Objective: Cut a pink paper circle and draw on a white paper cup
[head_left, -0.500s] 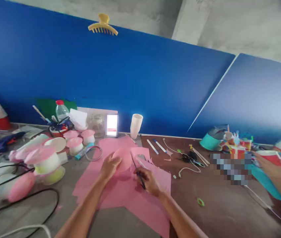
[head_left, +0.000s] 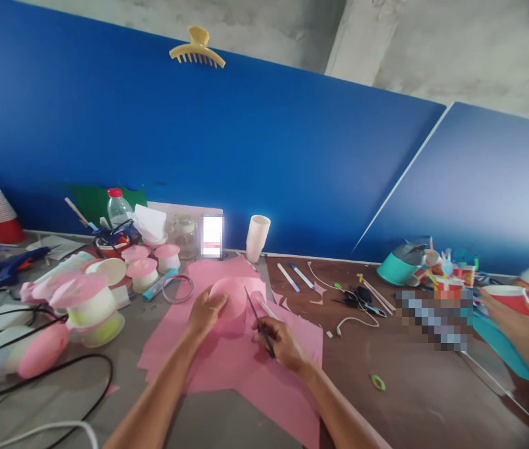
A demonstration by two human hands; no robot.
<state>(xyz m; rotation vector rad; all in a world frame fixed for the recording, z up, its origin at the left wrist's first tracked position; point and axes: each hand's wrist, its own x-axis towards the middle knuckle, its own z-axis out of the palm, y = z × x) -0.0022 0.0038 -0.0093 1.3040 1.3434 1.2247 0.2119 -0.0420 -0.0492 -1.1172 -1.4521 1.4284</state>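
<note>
My left hand (head_left: 205, 312) pinches the left edge of a round pink paper piece (head_left: 229, 298), thumb on top. In my right hand (head_left: 280, 343) is a pair of dark-handled scissors (head_left: 264, 333), with the blades pointing up and left beside the disc's right edge. Whether the blades are parted is hard to make out. Both hands are above overlapping pink paper sheets (head_left: 217, 374). A slim white stick-like thing (head_left: 268, 308) shows just beyond my right fingers; I cannot tell whether it is held. Pink scraps (head_left: 318, 293) lie to the right.
Pink-and-white paper cup pieces (head_left: 141, 274) and a glue gun (head_left: 19, 265) are at left. Markers (head_left: 288, 277), a cable (head_left: 357, 321) and black scissors (head_left: 360, 300) lie right. White cups (head_left: 258, 237) stand by the blue partition (head_left: 292, 156). Another person's hand (head_left: 516, 318) holds a red cup.
The pink paper strip beside the disc's right edge is no longer raised there, and scraps show on the table behind. My hands stay almost in place; the view shifts slightly.
</note>
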